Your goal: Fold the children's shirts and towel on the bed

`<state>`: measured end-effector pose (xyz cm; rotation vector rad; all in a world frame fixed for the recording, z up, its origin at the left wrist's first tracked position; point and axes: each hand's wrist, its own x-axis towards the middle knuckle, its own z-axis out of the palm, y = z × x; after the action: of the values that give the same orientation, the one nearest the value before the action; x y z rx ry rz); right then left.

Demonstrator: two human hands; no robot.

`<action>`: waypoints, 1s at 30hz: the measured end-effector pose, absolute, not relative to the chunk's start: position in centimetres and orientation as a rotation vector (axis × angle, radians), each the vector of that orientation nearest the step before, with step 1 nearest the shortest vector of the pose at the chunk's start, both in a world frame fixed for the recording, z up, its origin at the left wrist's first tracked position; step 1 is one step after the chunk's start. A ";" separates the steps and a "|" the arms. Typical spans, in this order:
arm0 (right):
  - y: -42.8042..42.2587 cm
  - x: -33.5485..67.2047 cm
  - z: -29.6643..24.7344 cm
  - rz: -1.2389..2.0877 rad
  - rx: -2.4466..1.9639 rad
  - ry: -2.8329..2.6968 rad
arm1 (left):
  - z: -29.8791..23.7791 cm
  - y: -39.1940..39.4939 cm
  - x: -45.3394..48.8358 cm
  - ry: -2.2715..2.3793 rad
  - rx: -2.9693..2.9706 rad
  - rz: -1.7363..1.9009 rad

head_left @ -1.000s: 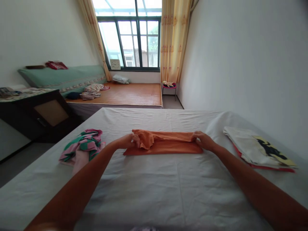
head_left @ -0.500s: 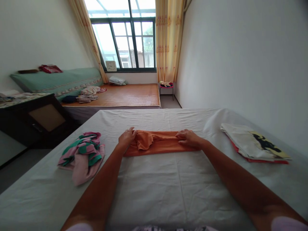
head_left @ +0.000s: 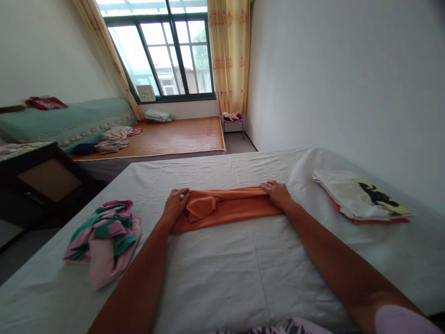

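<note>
An orange T-shirt (head_left: pixel 236 206) lies folded into a long strip across the white sheet (head_left: pixel 215 273), with a short sleeve turned inward near its left end. My left hand (head_left: pixel 176 203) is closed on the strip's far left corner, a ring on one finger. At the far right corner, the fingers of my right hand (head_left: pixel 277 192) are bent over the cloth's edge and grip it. Both fingertips are partly hidden by the hands and fabric.
A crumpled pink and green garment (head_left: pixel 104 239) lies to the left. Folded clothes (head_left: pixel 361 195), white with a yellow and black print over red, are stacked at the right. Beyond stand a dark cabinet (head_left: pixel 45 181), a mat-covered bed (head_left: pixel 177 134) and a small stool (head_left: pixel 232 120).
My right hand has shifted to the shirt's far edge, and my left hand has changed its grip at the left corner. The sleeve lies flatter. The view has turned slightly.
</note>
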<state>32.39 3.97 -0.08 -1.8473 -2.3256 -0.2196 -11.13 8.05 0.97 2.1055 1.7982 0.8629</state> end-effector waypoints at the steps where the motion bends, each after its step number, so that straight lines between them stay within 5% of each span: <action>1: 4.0 32.5 -0.2 -0.239 -1.894 -2.297 | 1.2 7.7 -11.0 1.817 2.113 0.886; 5: 4.0 32.8 -0.5 -0.272 -2.002 -2.193 | 3.6 5.7 -9.8 1.739 2.328 0.839; 10: 4.0 32.8 -0.7 -0.213 -2.024 -2.139 | 5.8 3.3 -7.9 1.176 2.498 0.257; 19: 3.7 33.4 0.5 -0.061 -1.962 -2.231 | 7.0 2.5 -7.4 1.098 2.452 0.257; 26: 3.1 28.9 2.7 0.171 -1.425 -2.319 | 5.5 2.6 -4.6 1.527 2.523 0.646; 30: 2.0 24.5 1.2 0.217 -1.352 -2.495 | 1.6 2.6 -2.5 1.690 2.630 0.370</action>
<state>24.49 2.00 1.21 -1.3515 -2.4950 0.2167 -2.51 2.65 1.62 2.6296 1.6900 0.3704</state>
